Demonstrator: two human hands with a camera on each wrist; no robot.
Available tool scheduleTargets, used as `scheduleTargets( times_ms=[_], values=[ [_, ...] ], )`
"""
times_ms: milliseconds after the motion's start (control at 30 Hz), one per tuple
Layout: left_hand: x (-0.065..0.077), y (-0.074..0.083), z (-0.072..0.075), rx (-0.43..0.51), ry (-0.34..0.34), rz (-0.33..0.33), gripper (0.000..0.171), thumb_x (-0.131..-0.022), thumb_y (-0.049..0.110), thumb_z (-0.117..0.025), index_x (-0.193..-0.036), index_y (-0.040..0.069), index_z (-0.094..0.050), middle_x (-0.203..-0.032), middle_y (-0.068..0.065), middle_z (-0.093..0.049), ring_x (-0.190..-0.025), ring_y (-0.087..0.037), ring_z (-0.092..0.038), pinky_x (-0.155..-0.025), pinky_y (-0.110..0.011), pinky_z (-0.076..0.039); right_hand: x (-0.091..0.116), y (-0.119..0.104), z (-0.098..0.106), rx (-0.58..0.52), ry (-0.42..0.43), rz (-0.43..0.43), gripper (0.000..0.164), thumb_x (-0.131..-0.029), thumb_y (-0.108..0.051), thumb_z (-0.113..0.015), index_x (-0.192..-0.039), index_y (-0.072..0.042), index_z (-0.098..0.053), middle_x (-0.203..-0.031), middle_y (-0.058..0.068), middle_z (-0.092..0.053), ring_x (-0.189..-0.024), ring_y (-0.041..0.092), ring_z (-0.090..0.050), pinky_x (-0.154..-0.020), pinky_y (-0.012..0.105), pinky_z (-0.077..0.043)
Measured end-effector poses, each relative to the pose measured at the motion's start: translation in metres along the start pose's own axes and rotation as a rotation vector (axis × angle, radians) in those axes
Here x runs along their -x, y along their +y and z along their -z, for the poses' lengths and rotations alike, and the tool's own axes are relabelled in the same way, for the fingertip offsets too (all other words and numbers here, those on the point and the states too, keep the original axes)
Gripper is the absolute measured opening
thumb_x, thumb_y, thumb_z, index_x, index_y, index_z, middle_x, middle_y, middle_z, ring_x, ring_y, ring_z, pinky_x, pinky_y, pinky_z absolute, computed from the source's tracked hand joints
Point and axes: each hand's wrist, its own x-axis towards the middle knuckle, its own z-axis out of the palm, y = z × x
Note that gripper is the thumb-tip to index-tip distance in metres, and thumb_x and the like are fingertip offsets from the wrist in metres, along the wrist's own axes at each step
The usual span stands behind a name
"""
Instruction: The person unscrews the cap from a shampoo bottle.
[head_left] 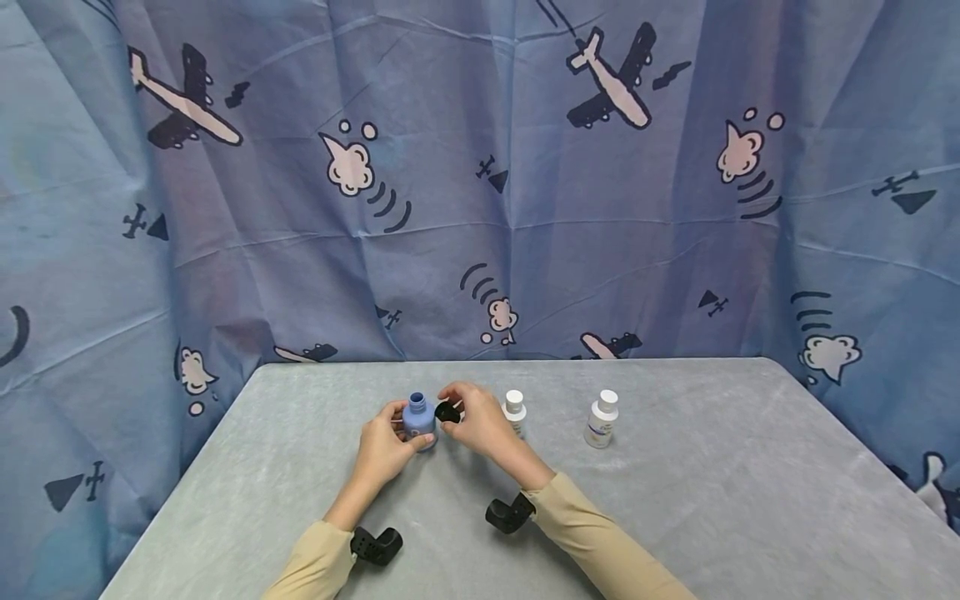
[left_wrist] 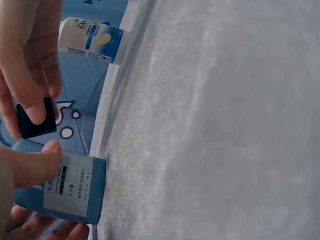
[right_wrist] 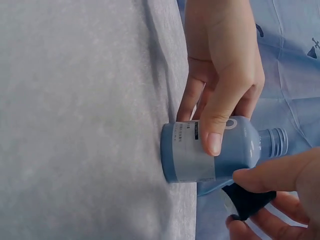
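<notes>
A blue bottle [head_left: 419,419] stands upright on the table with its threaded neck bare, as the right wrist view shows. My left hand [head_left: 382,450] grips its body, thumb across the front label and fingers round the far side. Just right of the bottle, my right hand [head_left: 472,419] pinches a black cap [head_left: 447,412] between thumb and fingers. In the right wrist view the cap [right_wrist: 247,201] is tilted beside the bottle's shoulder, apart from the neck. Behind the right hand a white bottle [head_left: 514,408] with a white cap is partly hidden.
Farther right stands another white bottle [head_left: 602,419] with a white cap. The grey-white table [head_left: 712,483] ends at a back edge in front of a blue curtain [head_left: 450,183] printed with planes. Each wrist wears a black camera mount.
</notes>
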Motion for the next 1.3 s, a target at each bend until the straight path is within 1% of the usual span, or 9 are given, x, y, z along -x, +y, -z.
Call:
scheduleTargets(
  times_ms=[133,267,300,467,733,900,1100,1300],
  values=[
    [0.001,0.001,-0.001,-0.005,0.002,0.001,0.061,-0.071,0.013,-0.084,-0.122,-0.007,-0.056,-0.107,-0.025,-0.068,-0.095,-0.033,-0.068,-0.078,-0.039,-0.057,0.002,0.003,-0.001,0.012,-0.017,-0.009,0.036,-0.074,-0.004,-0.077,-0.108,-0.005,-0.067,-0.098,0.011,-0.068,-0.086,0.022,-0.065,-0.075,0.031,-0.052],
    [0.002,0.003,-0.001,0.01,0.007,0.012,0.061,-0.072,0.012,-0.084,-0.123,-0.006,-0.056,-0.109,-0.025,-0.067,-0.098,-0.033,-0.068,-0.079,-0.039,-0.057,0.004,0.005,-0.002,0.026,-0.043,-0.012,0.033,-0.074,-0.003,-0.077,-0.106,-0.005,-0.068,-0.1,0.011,-0.069,-0.086,0.023,-0.065,-0.076,0.03,-0.052],
    [0.002,0.003,-0.001,0.01,0.009,0.004,0.061,-0.072,0.012,-0.084,-0.122,-0.007,-0.056,-0.109,-0.025,-0.067,-0.097,-0.034,-0.068,-0.079,-0.039,-0.057,0.004,0.006,-0.003,0.023,-0.051,-0.014,0.032,-0.074,-0.002,-0.077,-0.105,-0.004,-0.068,-0.1,0.011,-0.069,-0.086,0.023,-0.064,-0.076,0.03,-0.052],
    [0.003,0.004,-0.001,0.008,0.002,0.01,0.061,-0.073,0.012,-0.083,-0.124,-0.007,-0.055,-0.11,-0.026,-0.067,-0.099,-0.035,-0.067,-0.08,-0.039,-0.057,0.005,0.009,-0.006,0.046,-0.086,-0.009,0.03,-0.073,-0.001,-0.078,-0.101,-0.005,-0.068,-0.096,0.01,-0.068,-0.086,0.023,-0.064,-0.074,0.029,-0.051],
    [0.003,0.004,-0.001,0.001,-0.002,0.022,0.06,-0.074,0.011,-0.082,-0.123,-0.008,-0.055,-0.111,-0.027,-0.066,-0.102,-0.036,-0.066,-0.081,-0.04,-0.057,0.005,0.012,-0.01,0.077,-0.13,-0.041,0.03,-0.071,0.0,-0.079,-0.099,-0.007,-0.069,-0.096,0.007,-0.07,-0.083,0.019,-0.064,-0.072,0.027,-0.05],
    [0.003,0.005,-0.001,0.002,-0.003,0.034,0.06,-0.074,0.011,-0.082,-0.124,-0.008,-0.054,-0.111,-0.027,-0.066,-0.102,-0.036,-0.066,-0.081,-0.04,-0.057,0.006,0.015,-0.012,0.085,-0.149,-0.068,0.03,-0.072,-0.003,-0.08,-0.099,-0.009,-0.07,-0.095,0.006,-0.07,-0.081,0.017,-0.064,-0.068,0.025,-0.048],
    [0.003,0.005,-0.001,-0.005,-0.006,0.033,0.061,-0.075,0.012,-0.081,-0.125,-0.008,-0.054,-0.113,-0.027,-0.065,-0.103,-0.036,-0.066,-0.082,-0.041,-0.057,0.005,0.018,-0.014,0.063,-0.136,-0.097,0.029,-0.072,-0.004,-0.081,-0.099,-0.009,-0.071,-0.094,0.004,-0.071,-0.079,0.015,-0.063,-0.066,0.024,-0.049],
    [0.003,0.004,-0.002,-0.006,-0.001,0.034,0.062,-0.075,0.011,-0.081,-0.126,-0.009,-0.053,-0.113,-0.028,-0.065,-0.103,-0.036,-0.066,-0.082,-0.041,-0.056,0.007,0.017,-0.018,0.109,-0.119,-0.094,0.031,-0.072,-0.006,-0.082,-0.101,-0.01,-0.071,-0.096,0.004,-0.073,-0.08,0.015,-0.065,-0.069,0.027,-0.051]
  ],
)
